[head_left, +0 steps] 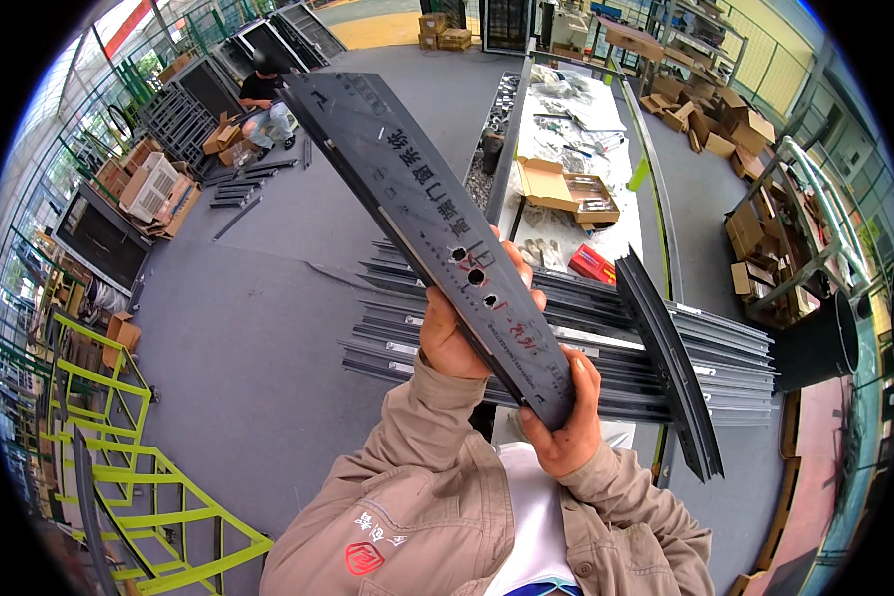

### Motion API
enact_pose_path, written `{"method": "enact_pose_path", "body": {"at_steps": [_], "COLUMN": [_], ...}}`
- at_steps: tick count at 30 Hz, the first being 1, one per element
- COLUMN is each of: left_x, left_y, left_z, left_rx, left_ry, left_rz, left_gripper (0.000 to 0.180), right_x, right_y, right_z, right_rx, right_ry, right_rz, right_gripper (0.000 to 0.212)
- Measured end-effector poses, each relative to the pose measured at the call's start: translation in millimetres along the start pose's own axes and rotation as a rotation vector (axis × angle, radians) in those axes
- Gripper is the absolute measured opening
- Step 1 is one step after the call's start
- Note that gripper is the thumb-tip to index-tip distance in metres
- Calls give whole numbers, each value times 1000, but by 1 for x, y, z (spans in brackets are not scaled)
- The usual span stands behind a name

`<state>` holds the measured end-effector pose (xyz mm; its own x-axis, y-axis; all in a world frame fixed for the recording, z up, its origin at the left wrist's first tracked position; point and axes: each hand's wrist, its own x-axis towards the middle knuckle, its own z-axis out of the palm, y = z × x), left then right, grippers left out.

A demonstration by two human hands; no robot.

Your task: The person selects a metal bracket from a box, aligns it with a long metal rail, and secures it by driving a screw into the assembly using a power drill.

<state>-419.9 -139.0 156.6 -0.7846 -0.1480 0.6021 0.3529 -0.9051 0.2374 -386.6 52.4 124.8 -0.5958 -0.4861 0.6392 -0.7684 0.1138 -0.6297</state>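
Observation:
A long dark grey metal profile (402, 184) with three drilled holes is held up at a slant, its far end toward the upper left. My left hand (454, 333) is closed around its middle, with fingers showing on both edges. Lower down, my right hand (568, 417) grips the near end, thumb on one side. Printed marks and red handwriting cover the face turned to me. Beneath, a stack of similar dark profiles (616, 382) lies crosswise on the workbench. One loose profile (670, 368) rests across that stack to the right of my hands.
An opened cardboard box (594, 207) and a red box (593, 264) stand on the white-covered workbench (606, 149). A black bin (819, 343) and a metal cart (815, 219) are at the right. Yellow-green frames (159, 497) stand lower left. A seated person (265, 104) is far left.

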Motion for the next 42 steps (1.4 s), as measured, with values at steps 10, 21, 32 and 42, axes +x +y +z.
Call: {"method": "enact_pose_path", "body": {"at_steps": [10, 21, 32, 42], "left_x": [0, -2, 9, 7], "left_y": [2, -11, -14, -25], "left_z": [-3, -5, -20, -39], "left_rx": [25, 265, 450, 491], "left_ry": [12, 472, 608, 679], "left_rz": [-47, 43, -75, -59], "left_gripper": [80, 63, 33, 33], "right_x": [-2, 15, 32, 38], "right_y": [2, 5, 15, 30], "right_z": [1, -15, -41, -29], "right_rx": [17, 44, -34, -141], "right_ry": [-8, -148, -392, -443], "right_rz": [59, 403, 346, 284], "right_gripper": [92, 97, 100, 91]}}
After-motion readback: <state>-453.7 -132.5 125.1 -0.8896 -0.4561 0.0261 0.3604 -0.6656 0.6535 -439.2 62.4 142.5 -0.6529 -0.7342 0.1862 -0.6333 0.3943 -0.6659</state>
